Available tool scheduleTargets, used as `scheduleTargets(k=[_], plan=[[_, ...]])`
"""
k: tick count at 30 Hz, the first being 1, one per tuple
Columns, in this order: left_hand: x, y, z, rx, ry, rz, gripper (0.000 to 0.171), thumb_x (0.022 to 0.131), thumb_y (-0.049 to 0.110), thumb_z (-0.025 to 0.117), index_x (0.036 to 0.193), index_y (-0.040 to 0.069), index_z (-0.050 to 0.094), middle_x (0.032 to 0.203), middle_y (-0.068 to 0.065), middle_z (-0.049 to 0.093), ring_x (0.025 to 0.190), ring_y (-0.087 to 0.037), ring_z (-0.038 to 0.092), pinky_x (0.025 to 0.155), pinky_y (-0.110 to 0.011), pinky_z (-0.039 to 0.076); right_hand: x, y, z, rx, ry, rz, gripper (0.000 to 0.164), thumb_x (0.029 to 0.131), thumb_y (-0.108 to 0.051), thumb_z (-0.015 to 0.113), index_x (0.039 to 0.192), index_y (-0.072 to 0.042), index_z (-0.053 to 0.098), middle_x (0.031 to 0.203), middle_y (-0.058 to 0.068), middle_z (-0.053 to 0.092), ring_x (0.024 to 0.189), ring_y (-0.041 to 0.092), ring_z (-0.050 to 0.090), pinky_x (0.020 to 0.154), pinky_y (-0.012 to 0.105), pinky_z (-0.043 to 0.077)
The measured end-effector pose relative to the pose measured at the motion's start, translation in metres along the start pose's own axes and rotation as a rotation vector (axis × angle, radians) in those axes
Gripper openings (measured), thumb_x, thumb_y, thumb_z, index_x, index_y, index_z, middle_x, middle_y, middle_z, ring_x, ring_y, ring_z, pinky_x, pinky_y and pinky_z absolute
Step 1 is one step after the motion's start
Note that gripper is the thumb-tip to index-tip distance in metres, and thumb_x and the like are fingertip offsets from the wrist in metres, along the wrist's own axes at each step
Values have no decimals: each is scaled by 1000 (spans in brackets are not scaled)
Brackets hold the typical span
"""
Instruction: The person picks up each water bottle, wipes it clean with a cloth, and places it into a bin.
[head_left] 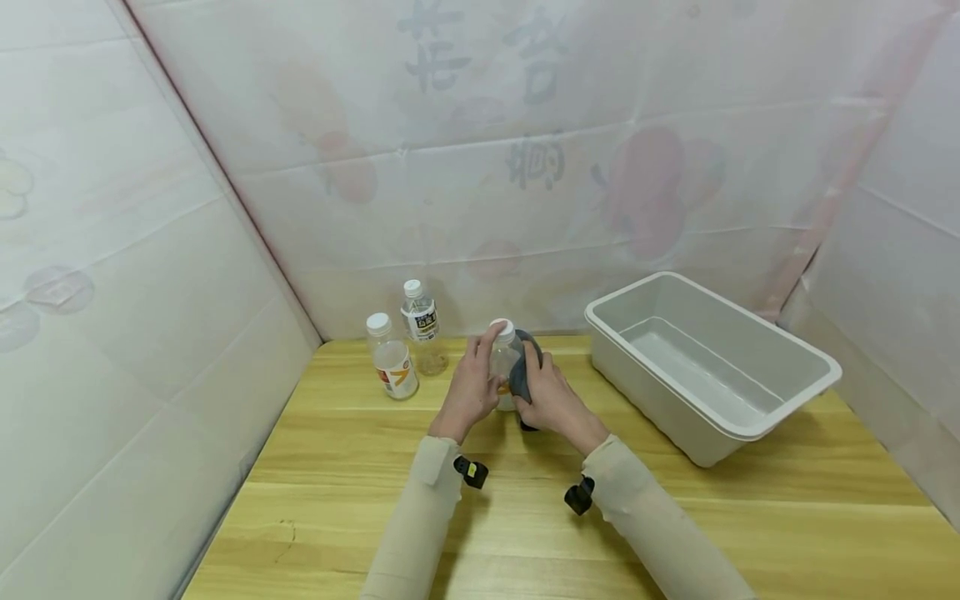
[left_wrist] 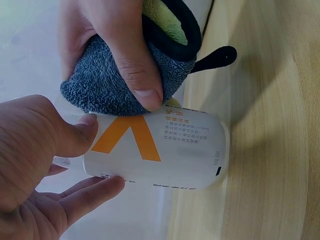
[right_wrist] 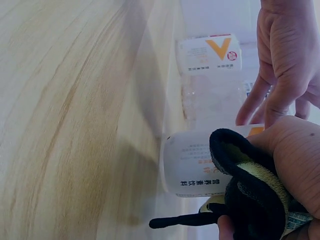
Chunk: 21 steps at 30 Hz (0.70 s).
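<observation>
A white-capped plastic bottle (left_wrist: pixel 185 145) with an orange V on its white label stands on the table between both hands. My left hand (head_left: pixel 471 385) holds it around its upper part, thumb on one side and fingers on the other. In my right hand (head_left: pixel 553 398) is a bunched blue-grey cloth (left_wrist: pixel 110 75) with a yellow-green inner side and a black hanging loop. That hand grips the cloth and presses it against the bottle's side. Part of the bottle's neck is hidden by the left hand in the left wrist view.
To the left stand a similar V-labelled bottle (head_left: pixel 394 367) and a taller clear bottle (head_left: pixel 422 321) near the back edge. A grey plastic tub (head_left: pixel 645 396) sits on the right of the wooden table (head_left: pixel 337 500). Printed fabric walls (head_left: pixel 495 208) enclose the back and sides.
</observation>
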<state>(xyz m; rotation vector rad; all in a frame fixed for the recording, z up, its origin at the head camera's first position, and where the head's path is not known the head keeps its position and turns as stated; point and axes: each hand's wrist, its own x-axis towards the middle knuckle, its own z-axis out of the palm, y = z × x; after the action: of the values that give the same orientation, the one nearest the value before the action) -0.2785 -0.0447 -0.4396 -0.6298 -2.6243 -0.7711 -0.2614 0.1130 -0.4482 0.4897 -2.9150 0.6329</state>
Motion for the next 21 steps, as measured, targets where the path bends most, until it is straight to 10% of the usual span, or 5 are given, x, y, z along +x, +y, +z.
scheduleTargets(k=[21], plan=[[-2, 3, -1, 0, 0, -21, 93, 79, 8, 66, 142, 41, 5, 123, -9, 40, 81, -22, 55, 67, -31, 48, -2, 4, 4, 3, -44, 16, 92, 79, -26, 64, 145, -5, 4, 135, 37, 26, 112, 48, 47, 83, 52, 47]])
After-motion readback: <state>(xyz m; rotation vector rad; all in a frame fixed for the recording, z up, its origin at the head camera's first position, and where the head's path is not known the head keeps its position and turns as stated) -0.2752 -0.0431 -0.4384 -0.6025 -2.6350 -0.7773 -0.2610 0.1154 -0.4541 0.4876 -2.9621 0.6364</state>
